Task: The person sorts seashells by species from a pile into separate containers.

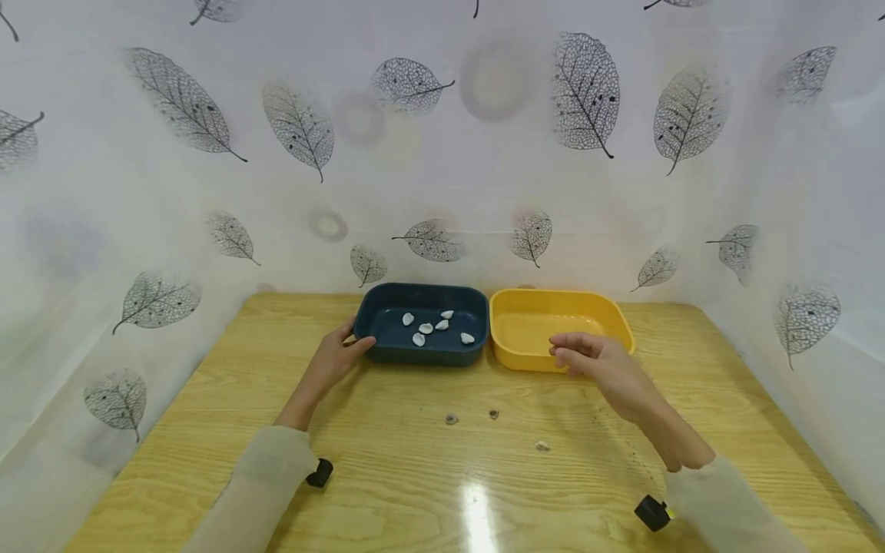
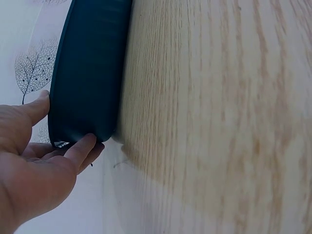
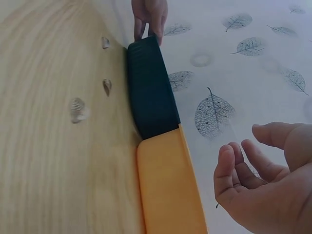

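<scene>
My left hand (image 1: 336,355) grips the left end of a dark blue plastic tub (image 1: 423,356), thumb at its rim and fingers against the end wall. Several white seashells (image 1: 425,328) lie on the tub's floor. Over the front rim of a yellow tub (image 1: 532,361) hovers my right hand (image 1: 611,372). Its fingers are loosely bent, thumb apart from them in the right wrist view, with nothing seen held. Three small shells rest on the table in front: a greyish one (image 1: 452,418), a darker one (image 1: 494,414) and a pale ribbed one (image 3: 77,110).
The two tubs stand side by side at the back of the wood-grain table (image 1: 387,484). Behind and beside it hangs a white cloth (image 1: 442,169) printed with leaves. Black wrist devices show by both sleeves, one at the left (image 1: 319,472) and one at the right (image 1: 652,512).
</scene>
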Action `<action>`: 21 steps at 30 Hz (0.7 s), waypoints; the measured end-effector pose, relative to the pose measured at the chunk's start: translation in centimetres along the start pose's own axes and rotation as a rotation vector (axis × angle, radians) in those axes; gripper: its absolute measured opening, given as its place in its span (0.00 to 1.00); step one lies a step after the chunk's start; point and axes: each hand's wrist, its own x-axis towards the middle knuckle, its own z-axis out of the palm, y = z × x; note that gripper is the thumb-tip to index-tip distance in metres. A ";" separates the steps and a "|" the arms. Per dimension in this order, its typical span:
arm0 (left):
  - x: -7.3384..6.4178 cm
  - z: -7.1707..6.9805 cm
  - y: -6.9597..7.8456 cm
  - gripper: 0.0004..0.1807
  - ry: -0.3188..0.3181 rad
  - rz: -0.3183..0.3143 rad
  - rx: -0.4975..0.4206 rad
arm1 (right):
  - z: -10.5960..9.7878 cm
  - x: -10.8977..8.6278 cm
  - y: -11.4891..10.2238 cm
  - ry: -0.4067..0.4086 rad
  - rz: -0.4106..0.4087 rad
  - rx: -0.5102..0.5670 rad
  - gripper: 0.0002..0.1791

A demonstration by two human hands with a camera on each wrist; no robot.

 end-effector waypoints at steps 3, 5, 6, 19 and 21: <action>0.1 0.0 0.0 0.42 0.005 0.007 0.006 | 0.2 -0.8 0.4 -0.020 0.006 -0.008 0.26; 0.1 0.0 -0.1 0.41 0.009 0.013 0.008 | 0.4 -1.3 0.6 -0.025 0.009 -0.011 0.26; 0.1 0.0 -0.1 0.41 0.011 0.014 0.008 | 0.5 -1.5 0.7 -0.025 0.012 -0.016 0.25; 0.3 0.0 -0.1 0.40 0.024 0.012 0.027 | 1.5 -2.8 2.8 -0.151 0.058 0.025 0.26; 0.2 0.0 -0.1 0.39 0.024 0.015 0.027 | 1.7 -2.9 3.1 -0.168 0.072 0.035 0.26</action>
